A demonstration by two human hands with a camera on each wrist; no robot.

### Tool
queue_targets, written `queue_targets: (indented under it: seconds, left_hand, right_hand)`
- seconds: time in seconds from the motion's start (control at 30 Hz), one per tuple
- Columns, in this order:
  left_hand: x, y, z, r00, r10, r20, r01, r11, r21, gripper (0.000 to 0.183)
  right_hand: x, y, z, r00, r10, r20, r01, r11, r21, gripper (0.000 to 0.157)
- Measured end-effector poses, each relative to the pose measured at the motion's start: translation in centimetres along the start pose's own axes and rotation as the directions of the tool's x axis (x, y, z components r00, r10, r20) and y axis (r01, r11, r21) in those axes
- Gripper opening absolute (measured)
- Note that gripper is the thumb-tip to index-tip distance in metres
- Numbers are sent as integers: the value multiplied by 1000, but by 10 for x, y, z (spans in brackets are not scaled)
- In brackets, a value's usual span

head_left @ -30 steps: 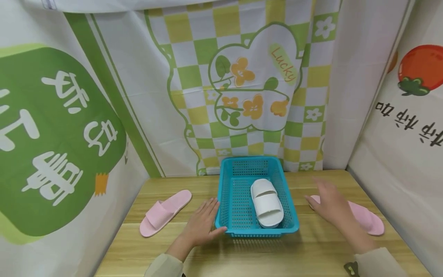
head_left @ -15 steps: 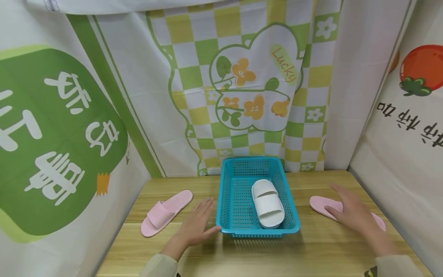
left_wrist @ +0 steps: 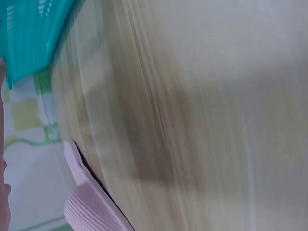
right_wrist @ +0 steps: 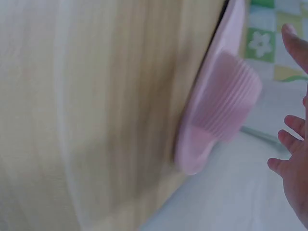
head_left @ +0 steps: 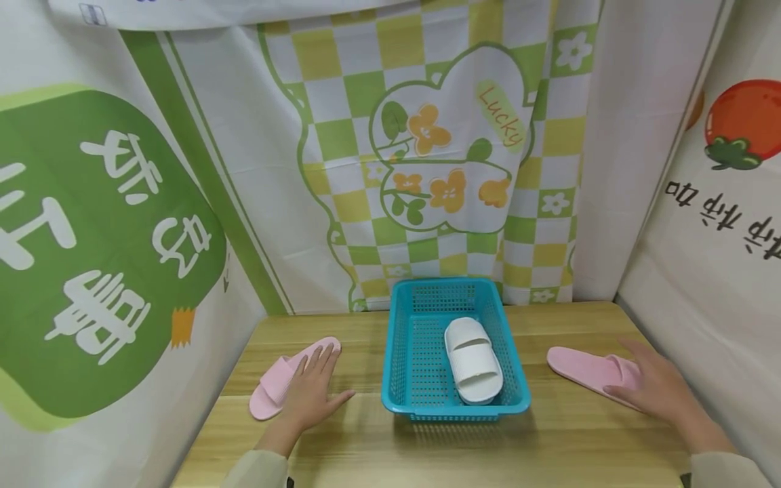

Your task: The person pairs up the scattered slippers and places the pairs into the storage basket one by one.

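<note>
Over the left pink slipper (head_left: pixel 276 383) hovers my left hand (head_left: pixel 311 393), its fingers extended and thumb spread; the slipper's ridged strap (left_wrist: pixel 94 207) shows in the left wrist view. My right hand (head_left: pixel 659 383) reaches over the strap end of the right pink slipper (head_left: pixel 579 366), hiding part of it in the head view. In the right wrist view, that hand's spread fingers (right_wrist: pixel 291 139) stand apart from the slipper's strap (right_wrist: pixel 228 96). Neither hand holds anything. Between the hands, a white slipper (head_left: pixel 474 362) lies inside a teal basket (head_left: pixel 390 359), towards its right side.
A wood-grain table (head_left: pixel 470 454) carries everything. Behind it hangs a checked cloth (head_left: pixel 342 135) with flower prints, close to the basket's far side. Printed cloth walls flank the table on the left and right.
My left hand has left the basket's left edge and moved left over the pink slipper. My right hand has moved right, towards the other pink slipper's strap. Basket and slippers have stayed put.
</note>
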State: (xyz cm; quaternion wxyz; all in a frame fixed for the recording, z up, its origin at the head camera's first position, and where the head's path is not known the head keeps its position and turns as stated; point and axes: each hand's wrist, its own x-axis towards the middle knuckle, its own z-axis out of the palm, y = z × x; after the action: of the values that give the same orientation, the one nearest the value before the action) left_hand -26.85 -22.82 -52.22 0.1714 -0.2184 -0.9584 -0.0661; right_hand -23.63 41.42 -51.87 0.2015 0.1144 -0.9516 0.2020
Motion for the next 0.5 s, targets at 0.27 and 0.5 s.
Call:
queue_targets:
  seconds: [0.27,0.5]
  left_hand:
    - [-6,-35,6,990,-141,-3,141,990,22,95]
    - [-7,-59,6,975,-217,-44,217,976,10,93]
  right_hand:
    - [-15,21,10,1000,17,-8,-17,1000,-8,99]
    - [-19,29,20,1000,0,17,0,1000,7,96]
